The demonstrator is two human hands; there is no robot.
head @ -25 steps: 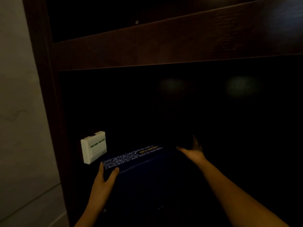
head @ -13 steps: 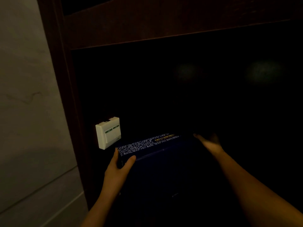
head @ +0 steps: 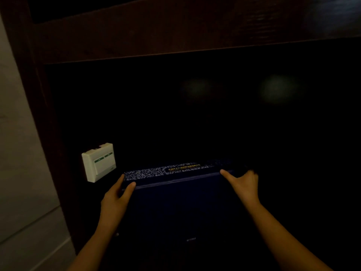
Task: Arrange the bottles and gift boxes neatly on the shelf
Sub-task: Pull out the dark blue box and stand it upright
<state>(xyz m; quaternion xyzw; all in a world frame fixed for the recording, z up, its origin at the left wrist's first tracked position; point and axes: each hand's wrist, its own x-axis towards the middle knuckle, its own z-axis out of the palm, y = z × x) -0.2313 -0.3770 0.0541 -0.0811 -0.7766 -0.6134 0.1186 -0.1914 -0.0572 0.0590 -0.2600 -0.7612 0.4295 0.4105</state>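
**Both hands on the far edge of a dark gift box in a dim shelf bay**

A dark blue gift box (head: 175, 194) lies flat in the shadowed bay of a dark wooden shelf (head: 175, 32), directly ahead of the person and between the 2 forearms. Its long axis runs left to right, and its patterned far edge faces the back of the bay. The left hand (head: 115, 198) pinches the far-left corner, thumb on top and fingers (head: 119, 181) down the side. The right hand (head: 244, 184) rests at the far-right end, thumb stretched along the top edge; its other fingers curl over into darkness, so whether they truly grip cannot be told. Both hands sit about equally near their corners, so any push or squaring would likely go straight back, evenly. A white wall switch (head: 99, 162) sits just left of the box, apart from it. No bottles are discernible in the gloom.
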